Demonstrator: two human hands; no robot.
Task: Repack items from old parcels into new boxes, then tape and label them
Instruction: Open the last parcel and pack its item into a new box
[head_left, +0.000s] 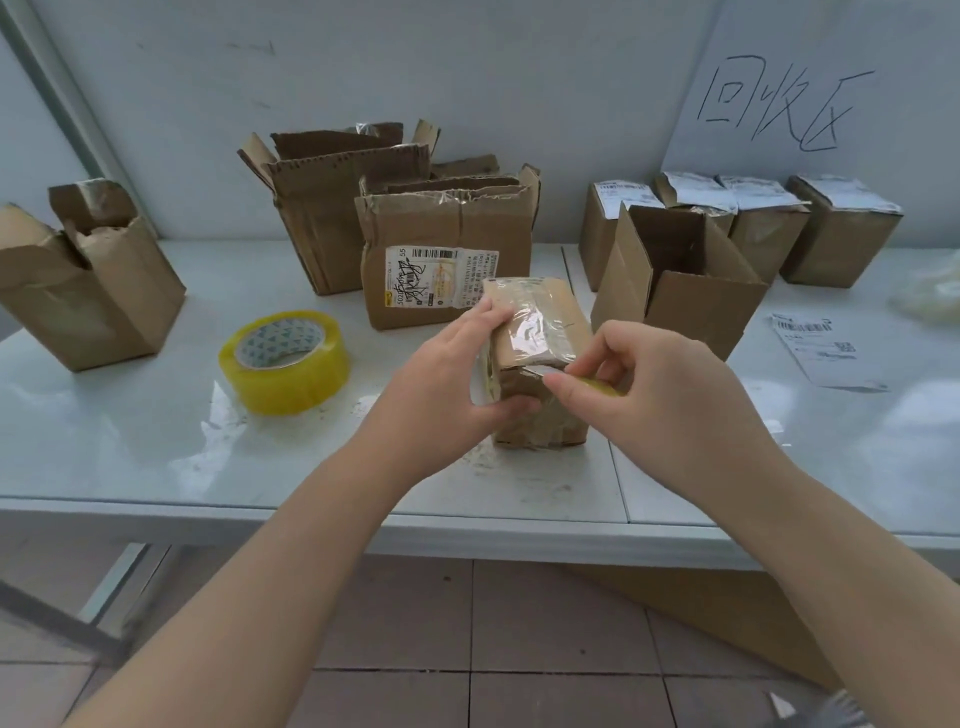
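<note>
Table (130, 441), glossy and white, spans mid-frame bearing torn corrugated boxes (447, 249) at upper centre, a yellowish tape roll (284, 361) centre left, and at centre a small brown parcel (537, 358) sheathed in crinkled clear tape, which the left hand (447, 384) grips while the right hand (660, 395) pinches a small yellow object (605, 387) in curled fingers at its lifted flap edge.

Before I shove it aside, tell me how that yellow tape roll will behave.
Lying flat on the table, the tape roll should slide rather than roll. Its thick winding suggests it is stiff and fairly heavy for its size.
</note>
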